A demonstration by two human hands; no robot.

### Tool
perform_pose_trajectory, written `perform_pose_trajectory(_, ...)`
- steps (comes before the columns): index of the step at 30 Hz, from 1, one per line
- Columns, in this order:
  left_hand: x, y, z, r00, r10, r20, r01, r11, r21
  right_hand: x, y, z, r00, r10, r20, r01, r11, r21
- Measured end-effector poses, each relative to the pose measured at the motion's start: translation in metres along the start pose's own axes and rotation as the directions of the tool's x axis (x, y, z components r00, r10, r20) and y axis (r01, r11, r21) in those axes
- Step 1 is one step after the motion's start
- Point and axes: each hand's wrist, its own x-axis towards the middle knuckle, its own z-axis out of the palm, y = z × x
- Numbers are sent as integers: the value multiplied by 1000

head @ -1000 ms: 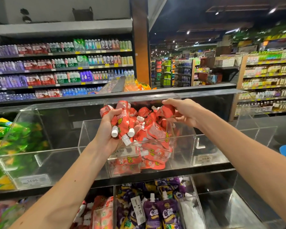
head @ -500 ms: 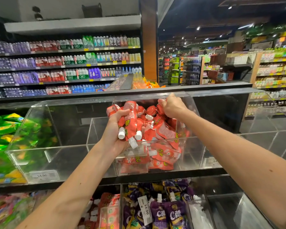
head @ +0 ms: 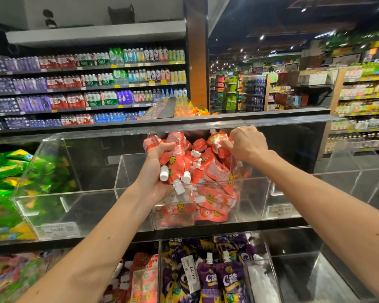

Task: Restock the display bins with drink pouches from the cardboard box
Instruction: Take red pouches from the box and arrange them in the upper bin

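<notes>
My left hand (head: pixel 157 171) grips a bunch of red drink pouches (head: pixel 175 158) with white caps pointing down, held over the clear acrylic bin (head: pixel 249 193) in the middle of the upper row. My right hand (head: pixel 246 143) pinches more red pouches (head: pixel 217 138) at the back of the same bin. Loose red pouches (head: pixel 214 206) lie piled in the bin below both hands. The cardboard box is out of view.
Green pouches (head: pixel 7 171) fill the bin at far left; the clear bin (head: pixel 74 206) beside them and the one at right (head: pixel 348 182) look bare. Purple pouches (head: pixel 219 278) and red ones (head: pixel 144 281) sit in lower bins. Drink shelves (head: pixel 85 84) stand behind.
My right hand has shifted right and back with its pouches. My left hand keeps its bunch over the bin. The camera has moved closer and slightly left.
</notes>
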Motion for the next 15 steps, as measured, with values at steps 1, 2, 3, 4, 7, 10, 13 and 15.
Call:
perform_pose_trajectory(1, 2, 0, 2, 1000, -9, 4, 9, 1000, 22, -3, 1, -1, 999, -12, -53, 13, 1000, 5)
perform_pose_trajectory(2, 3, 0, 4, 1000, -15, 7, 14, 999, 52, -7, 0, -5, 994, -31, -105, 36, 998, 48)
perform_pose_trajectory(3, 5, 0, 5, 1000, -20, 8, 19, 996, 89, -14, -3, -11, 989, -45, -138, 67, 986, 155)
perform_pose_trajectory(4, 5, -1, 7, 1000, -27, 17, 25, 993, 117, -21, -7, -20, 992, -46, -121, 84, 938, 336)
perform_pose_trajectory(7, 6, -2, 15, 994, -60, 91, 41, 980, 197, -44, -18, -52, 958, -159, 238, -89, 626, 775)
perform_pose_trajectory(10, 5, -5, 27, 983, -79, 168, 26, 954, 299, -51, -14, -69, 836, -295, 463, -246, 552, 797)
perform_pose_trajectory(13, 10, -6, 35, 985, -44, 167, -20, 933, 360, -44, -1, -69, 838, -275, 471, -292, 503, 814)
perform_pose_trajectory(15, 12, -6, 40, 983, -41, 181, -25, 938, 346, -43, 5, -68, 859, -245, 450, -302, 467, 831)
